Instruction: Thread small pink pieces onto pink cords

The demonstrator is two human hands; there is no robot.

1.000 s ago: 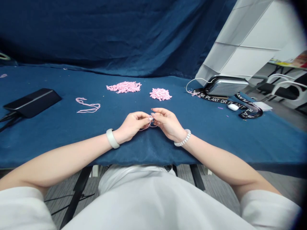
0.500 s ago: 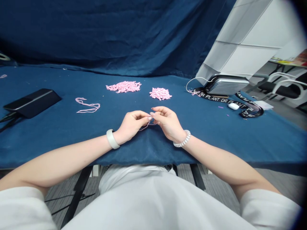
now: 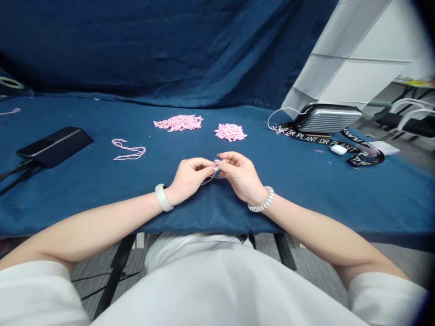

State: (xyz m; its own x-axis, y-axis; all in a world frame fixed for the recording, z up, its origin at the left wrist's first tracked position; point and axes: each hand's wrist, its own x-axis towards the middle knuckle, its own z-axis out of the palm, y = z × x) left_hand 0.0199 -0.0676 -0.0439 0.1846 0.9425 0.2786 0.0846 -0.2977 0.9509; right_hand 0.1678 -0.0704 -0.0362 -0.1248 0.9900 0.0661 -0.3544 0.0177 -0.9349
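Observation:
My left hand (image 3: 189, 177) pinches a thin pink cord (image 3: 208, 179) between thumb and index finger. Right against it, my right hand (image 3: 240, 177) is closed on the same cord, and the fingertips of both hands meet. A loop of the cord hangs just below the fingers; what the tips cover is hidden. Beyond my hands lie two heaps of small pink knotted pieces, a wider heap (image 3: 179, 122) and a smaller heap (image 3: 230, 131). To the left, loose pink cords (image 3: 129, 150) lie folded on the blue cloth.
A black device (image 3: 54, 146) with cables stands at the left. On the right are a ridged silver-and-black case (image 3: 331, 119), a black lettered strap (image 3: 307, 137), a white earbud case (image 3: 338, 150) and a white card (image 3: 384, 147). Blue cloth (image 3: 163, 50) hangs behind the table.
The camera view has shifted slightly, so everything sits a little further right. My fingertips have moved only slightly, still holding the cord together.

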